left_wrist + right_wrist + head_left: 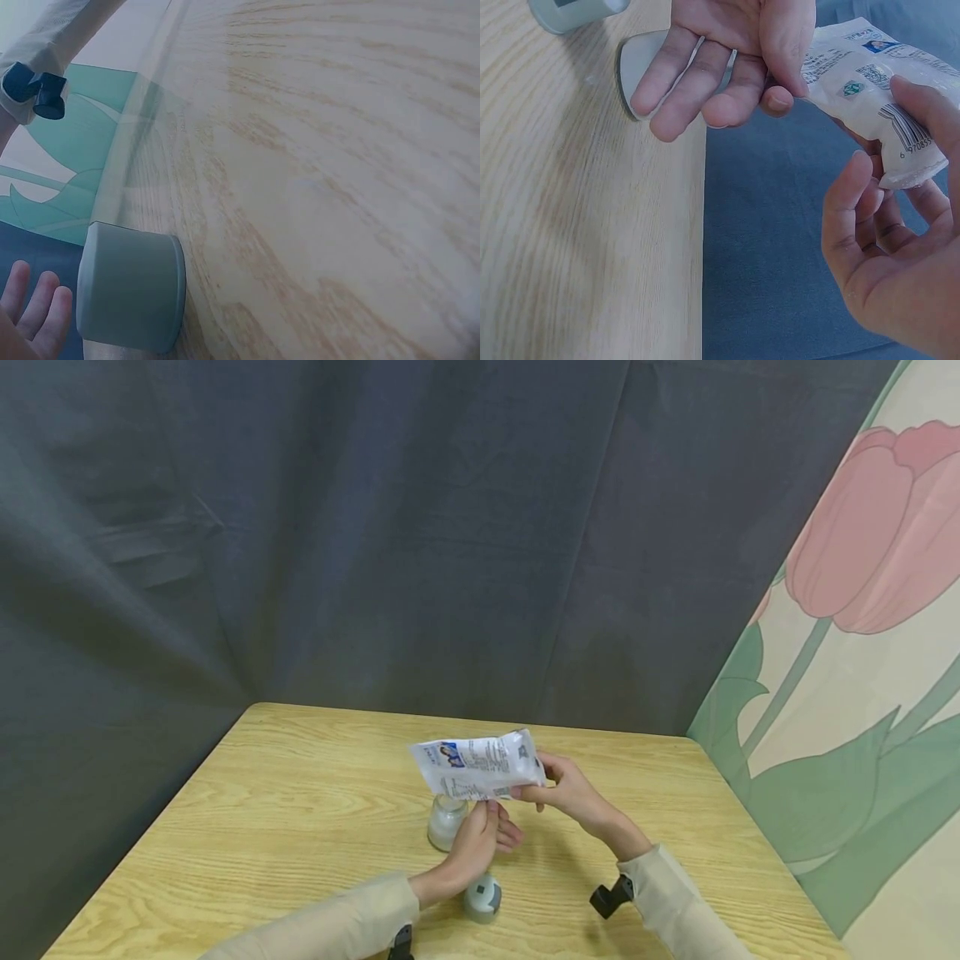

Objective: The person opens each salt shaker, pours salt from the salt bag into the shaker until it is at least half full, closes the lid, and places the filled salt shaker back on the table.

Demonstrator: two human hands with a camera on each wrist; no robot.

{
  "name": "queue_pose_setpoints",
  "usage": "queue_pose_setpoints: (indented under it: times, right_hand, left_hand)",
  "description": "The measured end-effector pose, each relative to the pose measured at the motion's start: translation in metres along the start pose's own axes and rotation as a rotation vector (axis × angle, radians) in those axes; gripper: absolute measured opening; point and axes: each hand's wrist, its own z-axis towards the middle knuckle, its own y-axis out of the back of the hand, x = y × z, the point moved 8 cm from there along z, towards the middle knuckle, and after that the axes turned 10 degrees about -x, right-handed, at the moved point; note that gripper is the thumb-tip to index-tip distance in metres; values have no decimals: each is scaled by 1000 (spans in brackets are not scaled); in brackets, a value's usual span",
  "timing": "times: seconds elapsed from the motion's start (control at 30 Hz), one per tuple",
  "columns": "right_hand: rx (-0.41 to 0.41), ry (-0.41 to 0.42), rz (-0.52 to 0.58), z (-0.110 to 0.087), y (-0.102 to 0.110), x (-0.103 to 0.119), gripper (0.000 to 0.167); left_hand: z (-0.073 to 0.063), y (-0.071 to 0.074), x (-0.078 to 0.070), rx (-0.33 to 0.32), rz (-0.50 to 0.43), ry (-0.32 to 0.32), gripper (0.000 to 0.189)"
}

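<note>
A white printed bag (480,764) is held over the middle of the table, tilted, with a barcode (906,129) near one end. My right hand (573,797) grips its right end between thumb and fingers. Below its lower edge, my left hand (474,845) pinches the bag's edge between thumb and forefinger, and its other fingers (679,94) extend away from the bag. Just behind the left hand stands a glass jar (444,828) with white contents, its top partly covered by the bag. A round grey-white container (482,897) stands upright beside my left wrist.
The wooden table (300,793) ends at a dark curtain (420,543) along the back. A tulip-patterned cloth (847,693) hangs along the right side. Each wrist wears a black camera, such as the one on the right wrist (611,896).
</note>
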Motion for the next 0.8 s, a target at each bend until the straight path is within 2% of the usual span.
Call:
queue_pose_setpoints:
  times: [0.8]
  right_hand:
    - [0, 20, -2, 1, -2, 3, 39]
  left_hand:
    - [1, 1, 1, -9, -20, 7, 39]
